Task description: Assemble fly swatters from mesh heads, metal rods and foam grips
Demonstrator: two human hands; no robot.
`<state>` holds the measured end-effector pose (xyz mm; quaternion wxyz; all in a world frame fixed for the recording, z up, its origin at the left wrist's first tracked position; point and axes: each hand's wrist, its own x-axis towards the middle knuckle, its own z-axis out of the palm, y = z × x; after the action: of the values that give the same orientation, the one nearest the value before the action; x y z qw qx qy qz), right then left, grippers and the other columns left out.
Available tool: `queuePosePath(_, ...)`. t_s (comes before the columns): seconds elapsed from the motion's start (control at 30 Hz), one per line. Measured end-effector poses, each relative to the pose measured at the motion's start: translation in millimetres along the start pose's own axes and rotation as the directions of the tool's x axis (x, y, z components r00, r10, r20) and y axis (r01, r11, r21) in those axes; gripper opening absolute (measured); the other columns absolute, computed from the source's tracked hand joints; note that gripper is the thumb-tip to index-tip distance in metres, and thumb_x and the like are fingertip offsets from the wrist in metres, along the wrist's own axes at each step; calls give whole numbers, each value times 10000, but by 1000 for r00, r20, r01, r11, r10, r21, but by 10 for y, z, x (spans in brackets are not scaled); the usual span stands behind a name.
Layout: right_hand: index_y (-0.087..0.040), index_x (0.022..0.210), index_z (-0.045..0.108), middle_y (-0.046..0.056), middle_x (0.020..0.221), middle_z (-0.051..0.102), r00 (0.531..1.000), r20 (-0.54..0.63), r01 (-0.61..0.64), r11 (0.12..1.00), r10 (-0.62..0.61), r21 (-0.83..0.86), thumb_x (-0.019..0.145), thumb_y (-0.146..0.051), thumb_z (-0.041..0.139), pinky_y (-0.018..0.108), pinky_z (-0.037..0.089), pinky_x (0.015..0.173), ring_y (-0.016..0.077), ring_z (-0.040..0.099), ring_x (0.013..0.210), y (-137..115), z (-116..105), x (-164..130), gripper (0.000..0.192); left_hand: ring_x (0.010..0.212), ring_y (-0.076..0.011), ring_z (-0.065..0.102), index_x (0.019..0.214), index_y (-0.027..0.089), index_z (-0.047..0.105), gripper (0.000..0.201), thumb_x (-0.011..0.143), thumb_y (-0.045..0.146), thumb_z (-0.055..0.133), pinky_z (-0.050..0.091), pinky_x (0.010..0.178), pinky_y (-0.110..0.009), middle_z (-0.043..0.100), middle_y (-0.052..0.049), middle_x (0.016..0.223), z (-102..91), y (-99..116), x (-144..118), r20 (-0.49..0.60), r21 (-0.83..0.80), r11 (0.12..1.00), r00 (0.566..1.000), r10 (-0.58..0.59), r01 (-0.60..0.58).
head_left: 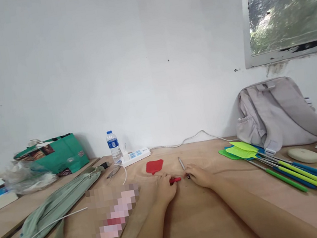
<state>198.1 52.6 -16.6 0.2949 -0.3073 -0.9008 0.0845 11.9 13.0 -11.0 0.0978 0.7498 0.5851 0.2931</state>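
Here we pinch the red handle piece with the left hand, right hand closed on the metal rod; keep both aligned, flat on the counter.

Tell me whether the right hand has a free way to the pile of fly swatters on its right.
Probably yes. The right hand rests on the table by a small red piece, and only bare wood lies between it and the fly swatters.

Soft, even daylight from the window; wide-angle stretching and blur at edges.
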Motion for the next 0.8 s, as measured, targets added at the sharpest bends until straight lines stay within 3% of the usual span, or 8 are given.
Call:
queuePosePath(0.1,-193,860,609,46,849,579,999,37,34,998,-33,-44,676,-1,383,297,393,788,160,502,841,-100,-100,-179,349,865,-180,526,839,166,630,223,653,103,524,376,793,-296,623,-53,884,37,5,9,-38,-48,998,998,44,-46)
queuePosePath(0.3,-199,945,561,38,909,580,987,139,81,996,-75,-32,708,-42,393,262,402,766,144,510,840,-383,-288,-628,330,849,-168,530,820,175,630,245,628,79,513,393,776,-278,626,-32,859,63,153,-77,27,-114,982,988,154,-150)
queuePosePath(0.43,-234,950,575,20,984,586,995,97,41,998,-37,-40,716,-58,412,279,379,818,150,507,909,-484,-372,-773,334,857,-176,536,839,183,647,264,631,98,508,392,802,-288,640,-29,866,56,288,-148,72,-148,969,976,208,-196)
queuePosePath(0.57,-236,908,607,30,958,606,996,31,-77,990,81,-115,736,-138,459,336,359,841,186,511,926,-407,-419,-731,247,865,-170,551,850,210,672,280,660,124,486,402,808,-279,654,-19,891,17,358,-179,122,-191,954,959,256,-231)
queuePosePath(0.8,-179,834,578,59,883,593,979,3,-200,972,202,-120,802,-244,445,327,400,772,178,517,841,-103,-419,-689,151,873,-173,564,908,212,659,305,661,132,499,419,783,-268,658,-21,914,-23,228,-143,89,-175,975,984,156,-139)
